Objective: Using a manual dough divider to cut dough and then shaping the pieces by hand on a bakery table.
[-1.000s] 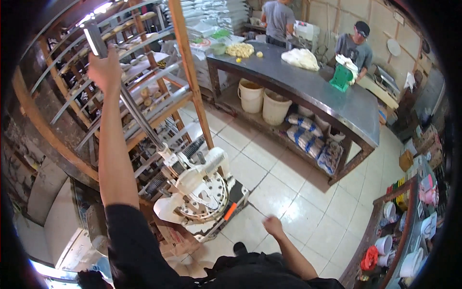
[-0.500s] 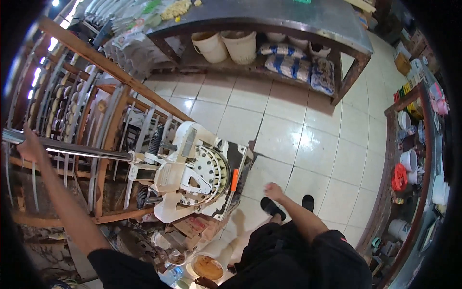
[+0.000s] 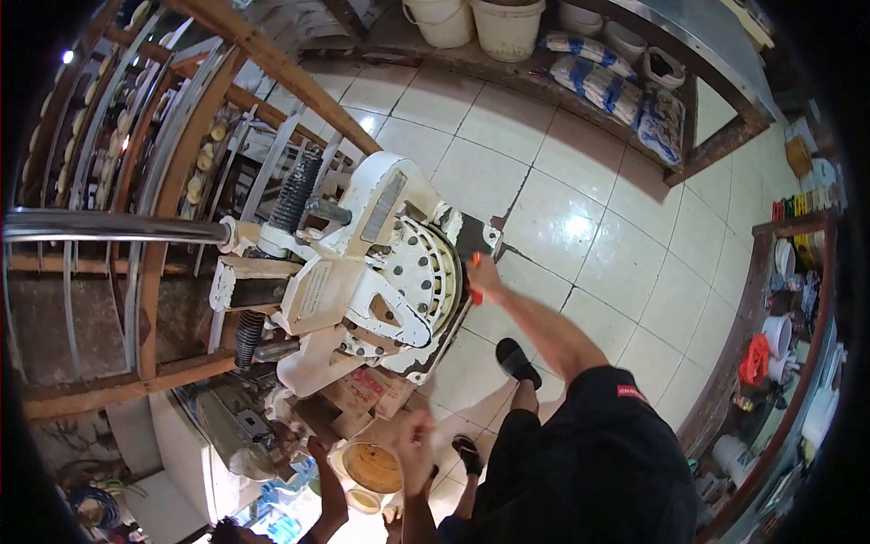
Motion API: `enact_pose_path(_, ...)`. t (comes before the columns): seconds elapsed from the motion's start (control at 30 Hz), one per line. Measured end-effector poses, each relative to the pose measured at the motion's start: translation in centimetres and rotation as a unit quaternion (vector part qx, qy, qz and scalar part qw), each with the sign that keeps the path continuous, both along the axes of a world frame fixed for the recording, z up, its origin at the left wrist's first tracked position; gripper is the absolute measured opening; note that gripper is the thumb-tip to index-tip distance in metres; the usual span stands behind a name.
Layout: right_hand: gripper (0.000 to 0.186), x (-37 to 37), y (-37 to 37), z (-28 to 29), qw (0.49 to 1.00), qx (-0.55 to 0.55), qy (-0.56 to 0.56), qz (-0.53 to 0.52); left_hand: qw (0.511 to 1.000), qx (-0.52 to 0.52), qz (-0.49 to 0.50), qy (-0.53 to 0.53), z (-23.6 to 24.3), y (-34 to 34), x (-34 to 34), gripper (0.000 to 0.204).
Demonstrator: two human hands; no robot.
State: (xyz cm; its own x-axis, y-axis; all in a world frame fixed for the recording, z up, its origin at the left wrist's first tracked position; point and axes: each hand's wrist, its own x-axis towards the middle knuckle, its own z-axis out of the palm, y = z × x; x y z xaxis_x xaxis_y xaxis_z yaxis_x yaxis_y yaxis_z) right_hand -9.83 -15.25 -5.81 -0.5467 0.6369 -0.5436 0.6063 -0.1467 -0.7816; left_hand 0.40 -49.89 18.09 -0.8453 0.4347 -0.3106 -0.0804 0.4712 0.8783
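Gripping an orange bar [image 3: 477, 297] near the middle of the frame, the right hand [image 3: 484, 276] has its fingers curled round it, with an orange end showing above and below. The bar's long axis runs nearly straight up and down the picture, along the right side of a white machine [image 3: 381, 272]. From that machine a shiny metal lever [image 3: 118, 226] points to the left edge, lying almost level across the frame and passing in front of a wooden rack [image 3: 276, 72] at upper left. The left hand [image 3: 415, 440], blurred at lower centre, is apart from the bar; I cannot tell whether its fingers are spread or pressed together. Just beside it are a bucket [image 3: 373, 466] and, at lower left, another person's arm [image 3: 333, 494]. The machine's base [image 3: 474, 238] ends just beyond the right hand, its edge slanting from upper right to lower left. Past it, open tiled floor [image 3: 580, 236] spreads through the centre right, bounded by a metal-topped table [image 3: 725, 68] at upper right and a brown-framed shelf [image 3: 729, 352] at far right.
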Motion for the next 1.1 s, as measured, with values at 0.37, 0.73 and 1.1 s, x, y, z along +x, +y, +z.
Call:
enact_pose_path(0.37, 0.031, -0.9, -0.6, 1.8, 0.991, 0.124, 0.007, -0.042, 0.962, -0.028, 0.076, -0.260, -9.3, -2.3, 6.9, 0.022)
enact_pose_path(0.73, 0.022, -2.8, 4.0, 2.2, 0.976, 0.208, 0.051, 0.029, 0.933, 0.005, 0.193, -0.304, -11.3, -2.4, 7.6, 0.022)
enact_pose_path(1.1, 0.013, 1.3, -9.9, 4.3, 0.958, 0.100, 0.024, -0.266, 0.928, -0.074, 0.167, -0.326, -10.8, -8.8, 11.2, 0.020)
